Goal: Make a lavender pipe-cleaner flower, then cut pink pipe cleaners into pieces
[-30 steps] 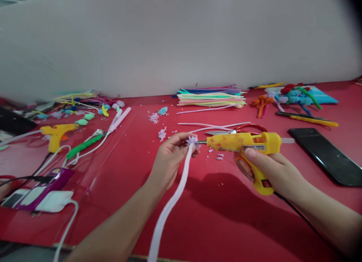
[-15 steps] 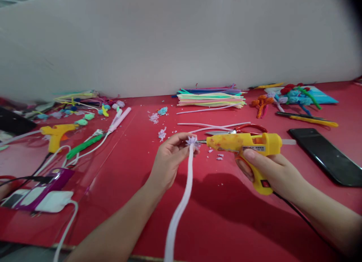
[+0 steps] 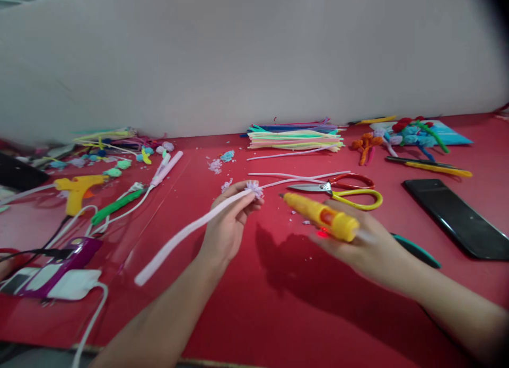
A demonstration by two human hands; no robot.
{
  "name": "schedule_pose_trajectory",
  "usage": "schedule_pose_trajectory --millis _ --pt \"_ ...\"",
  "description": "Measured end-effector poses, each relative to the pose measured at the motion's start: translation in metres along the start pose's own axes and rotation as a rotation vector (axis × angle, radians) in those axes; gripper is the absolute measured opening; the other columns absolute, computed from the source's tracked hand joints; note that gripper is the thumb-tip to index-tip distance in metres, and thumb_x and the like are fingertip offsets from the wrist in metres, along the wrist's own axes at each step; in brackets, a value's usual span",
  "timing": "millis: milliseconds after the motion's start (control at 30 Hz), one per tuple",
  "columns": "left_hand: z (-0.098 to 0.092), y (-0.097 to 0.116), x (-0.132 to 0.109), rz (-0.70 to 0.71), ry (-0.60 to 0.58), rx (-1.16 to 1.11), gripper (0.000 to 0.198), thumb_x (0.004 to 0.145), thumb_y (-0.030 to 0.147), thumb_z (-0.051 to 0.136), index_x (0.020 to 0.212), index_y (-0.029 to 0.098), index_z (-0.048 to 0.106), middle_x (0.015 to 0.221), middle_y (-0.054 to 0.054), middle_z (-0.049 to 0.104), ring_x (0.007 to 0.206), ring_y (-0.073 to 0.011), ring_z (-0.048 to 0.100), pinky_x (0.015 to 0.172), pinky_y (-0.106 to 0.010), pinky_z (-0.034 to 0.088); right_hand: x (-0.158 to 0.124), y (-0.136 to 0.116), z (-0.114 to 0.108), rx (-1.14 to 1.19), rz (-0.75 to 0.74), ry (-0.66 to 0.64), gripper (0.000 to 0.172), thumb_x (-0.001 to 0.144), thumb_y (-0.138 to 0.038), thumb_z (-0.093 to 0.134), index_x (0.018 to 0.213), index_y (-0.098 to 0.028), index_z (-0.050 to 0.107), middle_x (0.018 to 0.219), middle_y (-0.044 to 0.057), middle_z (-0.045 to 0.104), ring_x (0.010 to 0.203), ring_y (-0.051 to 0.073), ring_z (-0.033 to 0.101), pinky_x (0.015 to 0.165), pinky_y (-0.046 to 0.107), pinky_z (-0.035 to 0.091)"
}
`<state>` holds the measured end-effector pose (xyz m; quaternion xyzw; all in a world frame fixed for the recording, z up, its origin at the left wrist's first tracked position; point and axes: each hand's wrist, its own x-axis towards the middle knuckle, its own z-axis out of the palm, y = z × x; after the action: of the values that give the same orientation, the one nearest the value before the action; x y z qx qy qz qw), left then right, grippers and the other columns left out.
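Between the fingers of my left hand [image 3: 228,222] is a pale lilac pipe cleaner [image 3: 186,231], pinched near its far end. That end carries a small spiky lilac tuft [image 3: 253,190], and the long tail slants down to the left. My right hand [image 3: 358,246] is wrapped around a yellow hot glue gun [image 3: 320,214], blurred by motion, with a red light glowing on it. The gun's nozzle points left toward the tuft, apart from it. Scissors [image 3: 338,190] with one red and one yellow handle lie beyond the gun.
Bundled pipe cleaners [image 3: 296,138] lie by the wall. A phone [image 3: 457,218] rests at right, near fuzzy flower pieces [image 3: 413,132]. At left are a second glue gun [image 3: 79,190], a purple power strip [image 3: 66,267] and cables. Lilac scraps [image 3: 215,166] are scattered mid-table.
The glue gun has drawn back from the tuft to the right and tilted, uncovering the scissors. My left hand has shifted left, and the pipe cleaner's tail has swung left.
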<state>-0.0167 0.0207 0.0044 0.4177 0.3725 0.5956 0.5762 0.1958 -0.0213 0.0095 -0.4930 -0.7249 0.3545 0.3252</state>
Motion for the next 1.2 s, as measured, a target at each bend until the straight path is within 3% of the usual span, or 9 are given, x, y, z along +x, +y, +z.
schedule_pose_trajectory --millis 133,267,433,600,767,867,967,1033,1200 --pt "-0.001 0.000 0.002 0.008 0.004 -0.022 0.014 0.072 0.013 0.062 0.085 0.015 0.063 0.074 -0.001 0.063 0.068 -0.0094 0.058 0.063 -0.020 0.045 -0.006 0.002 0.019 -0.251 -0.082 -0.272 0.021 0.066 -0.012 0.059 0.084 -0.019 0.052 0.086 0.002 0.051 0.068 0.013 0.049 0.061 0.025 0.040" --pt "0.003 -0.002 0.000 -0.031 0.000 -0.010 0.015 0.069 0.013 0.064 0.083 0.015 0.063 0.073 -0.001 0.063 0.066 -0.0100 0.059 0.063 -0.021 0.046 -0.005 0.005 0.018 -0.254 -0.162 -0.374 0.033 0.067 -0.024 0.065 0.099 -0.020 0.055 0.099 0.003 0.051 0.087 0.016 0.051 0.076 0.027 0.041" --pt "0.008 -0.003 -0.004 -0.081 -0.022 0.032 0.016 0.068 0.015 0.065 0.084 0.013 0.063 0.072 -0.002 0.063 0.063 -0.0100 0.059 0.058 -0.019 0.046 0.028 0.020 -0.002 -0.368 -0.247 -0.171 0.009 0.079 -0.016 0.053 0.084 -0.018 0.060 0.087 0.005 0.058 0.084 0.017 0.053 0.077 0.028 0.041" --pt "0.009 -0.007 -0.007 -0.116 -0.072 0.047 0.016 0.069 0.014 0.064 0.085 0.013 0.063 0.070 -0.001 0.062 0.061 -0.0091 0.058 0.056 -0.017 0.045 0.058 0.037 0.010 -0.660 -0.385 -0.121 0.012 0.079 -0.015 0.050 0.082 -0.014 0.062 0.082 0.009 0.059 0.084 0.021 0.051 0.076 0.031 0.038" --pt "0.007 -0.010 -0.006 -0.123 -0.108 0.036 0.017 0.069 0.014 0.065 0.086 0.015 0.064 0.074 -0.001 0.063 0.062 -0.0091 0.059 0.059 -0.020 0.046 0.064 0.042 0.023 -0.705 -0.368 -0.086 0.016 0.082 -0.014 0.045 0.075 -0.013 0.059 0.079 0.011 0.059 0.081 0.022 0.051 0.074 0.032 0.038" --pt "0.007 -0.010 -0.007 -0.153 -0.096 0.041 0.020 0.067 0.013 0.066 0.087 0.015 0.064 0.073 -0.001 0.065 0.059 -0.0092 0.059 0.059 -0.020 0.046 0.061 0.037 0.017 -0.553 -0.263 -0.032 0.015 0.086 -0.016 0.039 0.082 -0.014 0.054 0.075 0.006 0.058 0.070 0.017 0.053 0.065 0.028 0.040" --pt "0.009 -0.010 -0.008 -0.178 -0.089 0.059 0.021 0.066 0.013 0.066 0.087 0.015 0.064 0.070 -0.001 0.066 0.057 -0.0092 0.059 0.058 -0.020 0.046 0.055 0.023 0.002 -0.080 -0.117 -0.055 0.009 0.085 -0.021 0.042 0.085 -0.019 0.051 0.068 -0.001 0.056 0.060 0.012 0.053 0.057 0.024 0.043" --pt "0.010 -0.011 -0.010 -0.194 -0.097 0.076 0.021 0.067 0.014 0.066 0.088 0.016 0.064 0.070 -0.001 0.066 0.057 -0.0091 0.059 0.058 -0.020 0.045 0.050 0.009 -0.007 0.171 -0.082 -0.112 0.008 0.083 -0.023 0.047 0.087 -0.021 0.053 0.072 -0.001 0.058 0.066 0.012 0.056 0.064 0.025 0.046" --pt "0.011 -0.014 -0.015 -0.198 -0.152 0.097 0.022 0.069 0.015 0.066 0.090 0.019 0.065 0.075 0.000 0.065 0.062 -0.0082 0.058 0.059 -0.018 0.046 0.038 -0.014 -0.014 0.364 0.021 -0.192 0.006 0.079 -0.026 0.054 0.081 -0.021 0.057 0.071 0.000 0.063 0.067 0.014 0.061 0.066 0.027 0.051"
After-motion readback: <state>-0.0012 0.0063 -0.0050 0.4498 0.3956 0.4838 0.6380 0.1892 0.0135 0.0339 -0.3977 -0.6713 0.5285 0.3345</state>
